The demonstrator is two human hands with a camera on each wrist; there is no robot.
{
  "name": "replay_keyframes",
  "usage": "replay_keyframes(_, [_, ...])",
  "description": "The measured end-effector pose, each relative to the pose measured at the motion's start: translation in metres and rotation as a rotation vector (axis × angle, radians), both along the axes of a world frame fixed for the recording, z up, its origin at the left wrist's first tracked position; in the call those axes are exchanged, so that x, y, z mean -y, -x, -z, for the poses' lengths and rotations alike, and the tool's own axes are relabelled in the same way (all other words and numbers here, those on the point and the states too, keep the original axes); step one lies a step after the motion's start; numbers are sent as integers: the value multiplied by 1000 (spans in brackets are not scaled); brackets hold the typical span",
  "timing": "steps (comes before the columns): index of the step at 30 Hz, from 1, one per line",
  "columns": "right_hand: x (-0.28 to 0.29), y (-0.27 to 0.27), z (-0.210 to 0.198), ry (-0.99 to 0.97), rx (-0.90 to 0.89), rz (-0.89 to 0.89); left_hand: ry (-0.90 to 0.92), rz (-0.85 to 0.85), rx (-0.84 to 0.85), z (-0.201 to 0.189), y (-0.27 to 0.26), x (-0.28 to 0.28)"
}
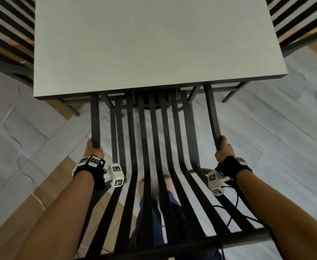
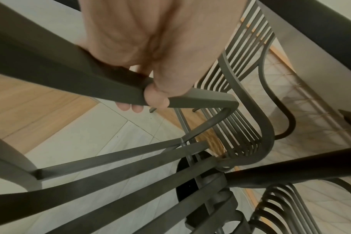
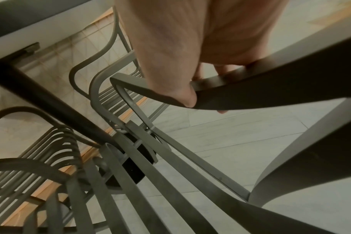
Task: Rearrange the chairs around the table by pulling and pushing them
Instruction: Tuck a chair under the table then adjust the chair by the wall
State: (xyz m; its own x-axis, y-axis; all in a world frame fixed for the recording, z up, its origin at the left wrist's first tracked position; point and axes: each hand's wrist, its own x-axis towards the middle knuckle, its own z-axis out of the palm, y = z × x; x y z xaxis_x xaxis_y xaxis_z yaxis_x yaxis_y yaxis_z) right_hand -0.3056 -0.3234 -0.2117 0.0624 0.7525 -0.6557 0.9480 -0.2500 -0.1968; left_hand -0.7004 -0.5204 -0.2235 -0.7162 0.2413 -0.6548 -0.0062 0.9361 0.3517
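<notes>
Table (image 1: 144,40): pale rectangular top on a dark central post, filling the upper half of the head view. Floor of grey tile with bands of wood-coloured plank.

Near chair (image 1: 153,147): dark metal, slatted seat and back, directly in front of the person. Front part of the seat and the forward ends of both armrests lie under the near table edge; the back rail sits at the bottom of the head view, close to the person's body. Two more slatted chairs stand at the sides, the left chair (image 1: 7,34) and the right chair (image 1: 300,19), each tucked against the table.

Left armrest (image 1: 95,121) and right armrest (image 1: 213,117): flat bars running from the person toward the table.

Left hand (image 1: 93,149): wrapped round the left armrest, thumb over the top, fingertips (image 2: 128,107) showing beneath the bar in the left wrist view. Right hand (image 1: 224,151): wrapped round the right armrest in the same way, thumb (image 3: 187,98) pressed on the bar's edge.

Step in hand, as judged: moving the near chair along the line of the table by both armrests. Whether it is going in or coming out cannot be told from one moment.

Next move calls for: an even force from both hands so the chair tracks straight, legs sliding on tile. If pushed in, the armrests must clear the underside of the table, and the seat must stop short of the post.
</notes>
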Motion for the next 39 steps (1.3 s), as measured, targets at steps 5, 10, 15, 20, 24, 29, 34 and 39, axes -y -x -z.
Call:
replay_keyframes(5, [-3, 1, -1, -58, 65, 26, -34, -32, 77, 13, 3, 2])
replay_keyframes(10, [0, 2, 5, -69, 62, 26, -59, -67, 103, 5, 5, 4])
replay_keyframes(15, [-2, -8, -5, -43, 21, 32, -6, -29, 52, 3, 1, -4])
replay_keyframes(20, [-3, -14, -21, -54, 53, 27, 92, 100, -59, -24, -18, -24])
replay_keyframes(24, [-5, -15, -44, -17, -8, 85, 33, 213, -70, -53, -39, -31])
replay_keyframes(29, [-32, -32, -77, -95, -73, 45, -219, 300, -94, -98, -85, -57])
replay_keyframes(34, [-74, -75, -118, -187, -136, -1, -425, 397, -68, -150, -158, -101])
replay_keyframes(39, [-132, -145, -160, -254, -210, -82, -608, 528, -80, -210, -242, -154])
